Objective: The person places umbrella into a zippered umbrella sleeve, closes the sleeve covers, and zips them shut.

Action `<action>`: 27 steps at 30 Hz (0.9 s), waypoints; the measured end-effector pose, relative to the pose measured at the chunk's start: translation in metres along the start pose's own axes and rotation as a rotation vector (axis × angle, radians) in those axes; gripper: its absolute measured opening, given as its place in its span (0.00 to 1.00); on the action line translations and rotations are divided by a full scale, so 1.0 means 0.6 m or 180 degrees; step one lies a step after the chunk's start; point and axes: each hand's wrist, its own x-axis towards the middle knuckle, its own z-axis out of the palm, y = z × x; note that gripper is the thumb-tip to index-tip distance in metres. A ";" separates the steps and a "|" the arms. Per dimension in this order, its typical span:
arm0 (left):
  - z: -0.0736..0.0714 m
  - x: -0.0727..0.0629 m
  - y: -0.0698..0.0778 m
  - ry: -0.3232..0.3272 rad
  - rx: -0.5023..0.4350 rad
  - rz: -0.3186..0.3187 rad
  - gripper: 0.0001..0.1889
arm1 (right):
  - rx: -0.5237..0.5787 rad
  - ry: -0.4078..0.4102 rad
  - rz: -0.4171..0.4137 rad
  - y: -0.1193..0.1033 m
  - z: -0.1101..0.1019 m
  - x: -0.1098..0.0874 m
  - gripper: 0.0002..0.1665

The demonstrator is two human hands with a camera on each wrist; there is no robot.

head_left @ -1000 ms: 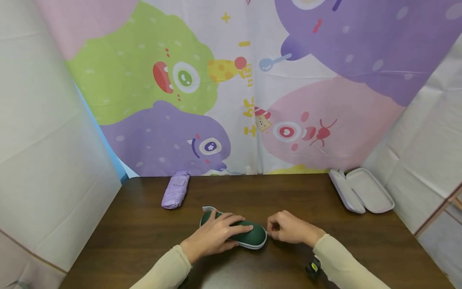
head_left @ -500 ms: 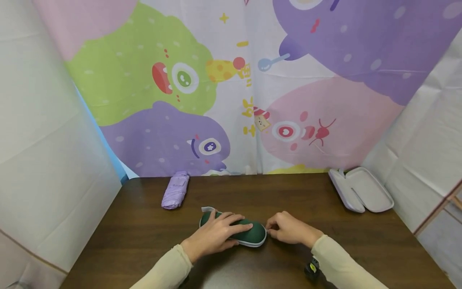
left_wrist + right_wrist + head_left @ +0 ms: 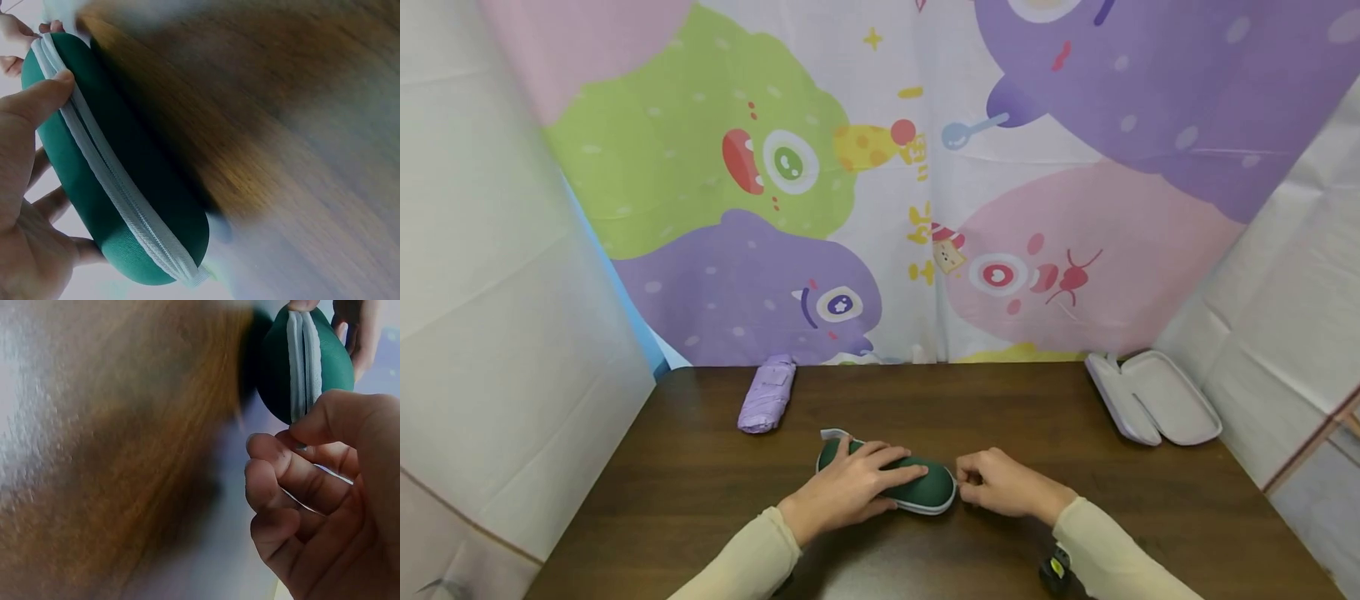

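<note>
On my feed the right hand (image 3: pixel 1007 483) pinches the zip (image 3: pixel 128 201) at the right end of the green case (image 3: pixel 937 486), thumb against forefinger, the other fingers curled in; I cannot make out the pull between them. The left hand (image 3: pixel 844 489) grips the case from above, thumb pressed on the zip's band, fingers spread over the top. The case lies slantwise on the desk (image 3: pixel 865 400), about midway between its left and right edges, the end with a pale strap (image 3: pixel 832 433) nearer the back edge. Farther out I see a lilac umbrella (image 3: pixel 766 396) by the back edge, toward the back left corner, and an open white case (image 3: pixel 1176 400) at the back right corner. A cartoon curtain (image 3: pixel 891 200) hangs behind the back edge.
</note>
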 end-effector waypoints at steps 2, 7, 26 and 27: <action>-0.001 0.000 0.001 0.0011 -0.0008 0.0004 0.34 | 0.0021 0.0015 0.0001 -0.001 0.002 -0.003 0.11; -0.001 0.001 0.002 0.0026 -0.0071 -0.0007 0.35 | 0.0094 0.0005 0.0008 -0.008 0.005 -0.011 0.12; 0.000 0.009 0.002 0.0126 -0.0045 -0.0085 0.35 | 0.0203 0.0066 -0.0016 -0.028 0.014 -0.019 0.14; 0.000 0.009 0.002 0.0132 -0.0057 -0.0089 0.35 | 0.0218 0.0063 -0.0034 -0.029 0.014 -0.018 0.14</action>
